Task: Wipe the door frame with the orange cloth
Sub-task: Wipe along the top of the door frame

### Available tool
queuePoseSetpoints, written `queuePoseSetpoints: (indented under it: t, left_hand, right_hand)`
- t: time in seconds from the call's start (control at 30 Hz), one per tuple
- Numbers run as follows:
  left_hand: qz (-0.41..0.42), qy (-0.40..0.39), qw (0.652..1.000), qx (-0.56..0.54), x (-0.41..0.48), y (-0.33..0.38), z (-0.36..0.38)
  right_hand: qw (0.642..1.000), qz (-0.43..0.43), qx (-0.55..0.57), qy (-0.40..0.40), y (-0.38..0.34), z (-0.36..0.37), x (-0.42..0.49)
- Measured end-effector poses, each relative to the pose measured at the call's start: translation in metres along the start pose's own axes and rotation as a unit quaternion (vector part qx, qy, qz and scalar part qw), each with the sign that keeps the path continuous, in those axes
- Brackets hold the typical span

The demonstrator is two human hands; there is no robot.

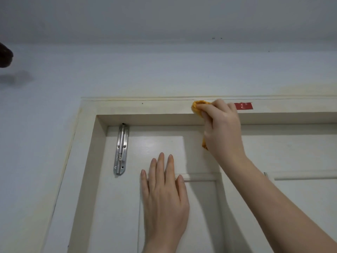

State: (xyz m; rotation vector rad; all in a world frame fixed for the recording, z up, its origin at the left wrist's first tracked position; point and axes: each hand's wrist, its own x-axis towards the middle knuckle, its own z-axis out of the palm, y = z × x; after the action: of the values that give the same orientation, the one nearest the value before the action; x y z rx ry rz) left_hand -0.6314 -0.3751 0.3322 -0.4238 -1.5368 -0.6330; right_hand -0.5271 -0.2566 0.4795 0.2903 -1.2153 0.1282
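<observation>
The cream door frame (138, 106) runs across the top of the doorway and down its left side. My right hand (221, 125) is raised to the top rail and presses the bunched orange cloth (197, 106) against it; a tail of the cloth pokes out under my palm. My left hand (164, 190) lies flat on the door panel (116, 207) below, fingers spread, holding nothing.
A metal slide bolt (121, 148) is fixed to the door near its upper left corner. A red sticker (244, 106) sits on the top rail just right of my right hand. White wall and ceiling fill the view above; a dark object (5, 55) shows at the left edge.
</observation>
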Motion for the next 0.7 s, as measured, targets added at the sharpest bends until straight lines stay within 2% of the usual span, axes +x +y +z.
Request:
queuePoseSetpoints:
  t: [0.07,0.2,0.33,0.43,0.53,0.7]
  left_hand:
    - [0.0,0.003,1.0,-0.002,-0.001,0.009,0.006]
    - [0.003,-0.002,1.0,0.018,-0.008,0.017,0.016]
    - [0.014,0.016,0.999,0.038,-0.014,0.014,0.025]
    - [0.016,0.029,0.999,0.041,-0.015,0.012,0.03]
    - [0.018,0.031,0.998,0.052,-0.017,0.01,0.029]
    - [0.021,0.03,0.998,0.053,-0.019,0.011,0.031]
  right_hand:
    - [1.0,0.015,-0.01,-0.002,0.011,-0.004,0.009]
    - [0.997,0.06,-0.024,0.049,0.035,-0.025,-0.006]
    - [1.0,-0.006,-0.005,0.001,0.026,-0.016,-0.004]
    - [1.0,0.011,-0.02,-0.004,0.041,-0.018,0.01]
    - [0.998,0.033,-0.025,0.037,0.051,-0.029,0.001]
    - [1.0,-0.026,-0.012,-0.004,0.035,-0.019,0.002]
